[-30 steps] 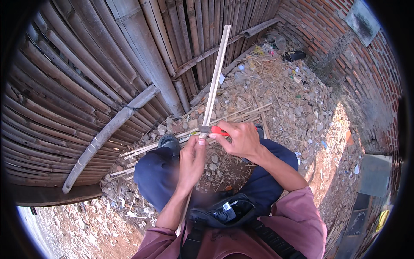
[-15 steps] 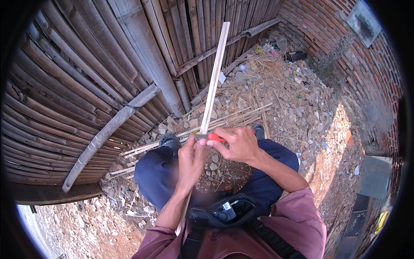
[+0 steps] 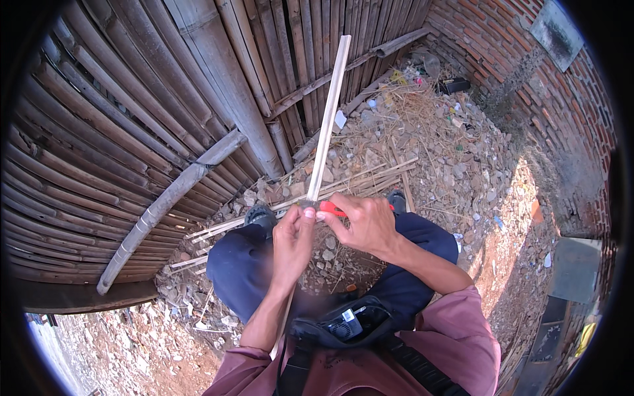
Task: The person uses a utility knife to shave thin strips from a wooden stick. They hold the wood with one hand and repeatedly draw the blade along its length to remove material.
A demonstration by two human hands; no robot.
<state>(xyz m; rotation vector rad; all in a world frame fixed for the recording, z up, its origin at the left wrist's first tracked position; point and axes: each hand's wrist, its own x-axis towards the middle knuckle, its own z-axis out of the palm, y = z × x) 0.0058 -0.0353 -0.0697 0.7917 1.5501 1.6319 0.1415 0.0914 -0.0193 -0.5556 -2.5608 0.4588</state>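
A long pale split-bamboo strip (image 3: pixel 329 115) rises from my hands toward the bamboo wall, and its lower part runs back past my left wrist toward my body. My left hand (image 3: pixel 292 239) is closed around the strip, its thumb up by the cutting spot. In my right hand (image 3: pixel 367 224), closed, is a knife with a red handle (image 3: pixel 332 209). Its short greyish blade lies across the strip, partly hidden by my left thumb. The thumbs of both hands almost meet there.
Several thin bamboo strips (image 3: pixel 370 177) lie on the rubble ground (image 3: pixel 456 178) beyond my feet. A bamboo wall (image 3: pixel 132 99) stands on the left, a brick wall (image 3: pixel 502 39) on the right. A black open pouch (image 3: pixel 343 322) sits at my waist, between my bent knees.
The knife and both thumbs have shifted slightly at the strip, and less of the blade shows now. The strip's top end has dipped a little. Otherwise my posture is the same.
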